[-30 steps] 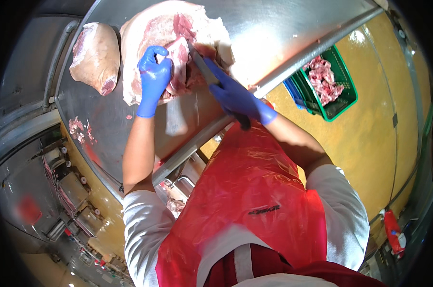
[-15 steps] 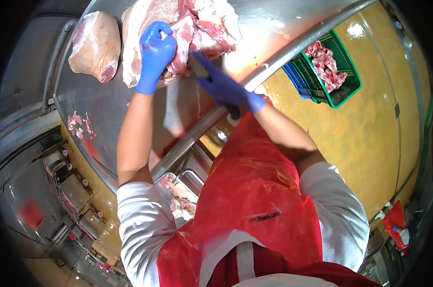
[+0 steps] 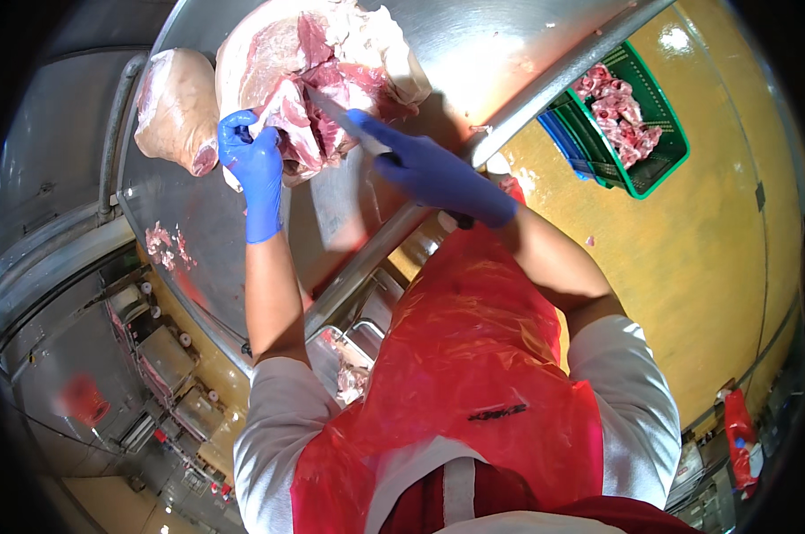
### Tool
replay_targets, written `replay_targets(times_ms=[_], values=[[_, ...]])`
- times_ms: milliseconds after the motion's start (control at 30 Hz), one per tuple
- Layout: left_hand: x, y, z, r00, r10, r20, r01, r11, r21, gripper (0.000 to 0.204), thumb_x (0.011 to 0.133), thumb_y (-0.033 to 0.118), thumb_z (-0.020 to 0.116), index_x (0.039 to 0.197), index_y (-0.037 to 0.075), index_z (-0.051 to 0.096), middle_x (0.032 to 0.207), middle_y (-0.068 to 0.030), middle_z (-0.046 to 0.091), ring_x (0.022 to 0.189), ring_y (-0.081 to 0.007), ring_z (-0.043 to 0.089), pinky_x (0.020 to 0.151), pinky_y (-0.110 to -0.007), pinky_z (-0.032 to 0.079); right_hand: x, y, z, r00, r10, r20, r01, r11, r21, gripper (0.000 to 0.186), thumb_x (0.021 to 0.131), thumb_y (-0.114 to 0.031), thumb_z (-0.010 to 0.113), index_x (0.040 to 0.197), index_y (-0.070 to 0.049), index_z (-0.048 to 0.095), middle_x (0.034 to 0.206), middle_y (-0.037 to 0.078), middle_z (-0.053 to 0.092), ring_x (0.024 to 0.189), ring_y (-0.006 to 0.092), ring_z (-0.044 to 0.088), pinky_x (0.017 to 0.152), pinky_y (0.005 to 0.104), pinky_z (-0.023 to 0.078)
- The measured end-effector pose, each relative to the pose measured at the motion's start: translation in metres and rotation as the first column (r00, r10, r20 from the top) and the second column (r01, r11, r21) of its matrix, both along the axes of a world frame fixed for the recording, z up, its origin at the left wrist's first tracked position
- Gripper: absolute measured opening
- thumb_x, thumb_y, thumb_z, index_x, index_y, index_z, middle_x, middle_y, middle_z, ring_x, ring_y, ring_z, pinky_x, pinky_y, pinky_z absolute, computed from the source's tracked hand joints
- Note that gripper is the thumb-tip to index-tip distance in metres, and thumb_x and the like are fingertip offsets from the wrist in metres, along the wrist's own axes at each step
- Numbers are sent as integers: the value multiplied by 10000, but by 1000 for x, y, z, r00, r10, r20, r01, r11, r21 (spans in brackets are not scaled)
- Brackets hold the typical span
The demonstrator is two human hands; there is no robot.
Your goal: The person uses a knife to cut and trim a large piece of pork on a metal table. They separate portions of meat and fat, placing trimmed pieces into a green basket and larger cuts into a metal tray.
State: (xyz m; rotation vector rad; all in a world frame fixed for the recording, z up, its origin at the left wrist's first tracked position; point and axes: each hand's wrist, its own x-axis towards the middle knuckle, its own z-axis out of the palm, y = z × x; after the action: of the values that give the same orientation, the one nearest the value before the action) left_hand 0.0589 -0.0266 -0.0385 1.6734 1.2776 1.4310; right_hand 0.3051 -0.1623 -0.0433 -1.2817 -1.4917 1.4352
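Observation:
A big cut of raw pork point(image 3: 331, 62), pink flesh with white fat, lies on the steel table point(image 3: 473, 53). My left hand point(image 3: 253, 165), in a blue glove, grips a flap of the meat at its near left side. In my right hand point(image 3: 429, 173), also blue-gloved, is a knife point(image 3: 340, 116) whose blade is in the opened flesh. A red plastic apron covers my front.
A second, paler piece of pork point(image 3: 175, 107) lies at the table's left. Small meat scraps point(image 3: 166, 245) sit near the table's left edge. A green crate point(image 3: 634, 120) with meat pieces stands on the yellow floor to the right, with a blue crate beside it. Steel trays are below the table.
The view has shifted so the meat and both hands sit lower and more to the right. The knife blade now reaches deeper into the cut, and my left hand has moved lower on the flap.

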Motion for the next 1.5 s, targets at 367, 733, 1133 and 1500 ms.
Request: replay_targets(times_ms=[367,733,1133,1500], values=[[7,-19,-1,993,55,101,-55,998,-2,391,625,-207,574,933,31,545,994,-111,621,828,-155,582,729,-276,503,-61,-13,-65,979,-99,178,33,938,344,767,978,-80,476,1640,-274,142,716,228,608,579,345,612,550,471,474],[16,-59,3,846,116,-521,141,893,427,228,707,-145,603,787,62,552,899,-106,662,816,-275,631,747,-369,501,95,-46,25,916,-120,384,101,992,70,632,997,-104,590,1584,-151,359,808,161,588,685,159,481,719,327,494],[35,-93,2,737,242,-632,-33,946,323,300,645,-52,695,833,138,558,984,-51,692,927,-318,638,804,-418,463,41,173,85,366,348,863,-879,433,198,649,908,-157,571,1521,-344,466,692,46,651,571,238,647,507,378,514],[37,-105,-7,746,255,-615,-102,957,273,360,579,-49,686,834,150,528,975,-37,664,902,-319,634,760,-423,464,26,195,82,200,635,746,-935,351,-48,697,913,-124,602,1552,-326,411,759,110,663,640,291,659,575,378,523]])
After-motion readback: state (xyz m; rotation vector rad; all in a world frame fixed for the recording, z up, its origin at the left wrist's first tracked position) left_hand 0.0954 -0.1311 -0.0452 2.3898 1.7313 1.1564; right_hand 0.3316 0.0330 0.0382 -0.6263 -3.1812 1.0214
